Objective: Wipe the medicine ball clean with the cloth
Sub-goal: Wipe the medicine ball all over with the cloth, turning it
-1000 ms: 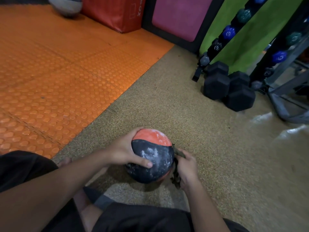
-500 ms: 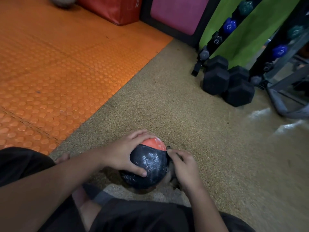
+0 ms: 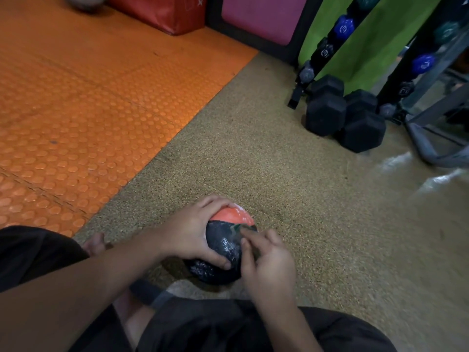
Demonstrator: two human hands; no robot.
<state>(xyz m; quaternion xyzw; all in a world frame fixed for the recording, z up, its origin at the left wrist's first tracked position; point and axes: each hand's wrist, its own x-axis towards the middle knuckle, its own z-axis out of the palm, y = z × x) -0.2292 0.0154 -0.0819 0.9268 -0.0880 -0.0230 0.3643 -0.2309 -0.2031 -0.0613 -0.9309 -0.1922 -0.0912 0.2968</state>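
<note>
Two hands meet on the black-and-orange rubber medicine ball (image 3: 223, 246), which sits on the speckled tan floor (image 3: 291, 199) just in front of your knees. Your left hand (image 3: 189, 235) grips the ball's left side, fingers curled over it, while your right hand (image 3: 269, 262) presses a dark cloth (image 3: 237, 227) against the ball's right face.

Your right hand (image 3: 269, 265) has come up from the ball's (image 3: 223, 250) right side onto its upper face, fingers now pressing the cloth (image 3: 237, 228) by the orange panel. The ball has turned: less orange shows, and the white dust on the black part has thinned.
</note>
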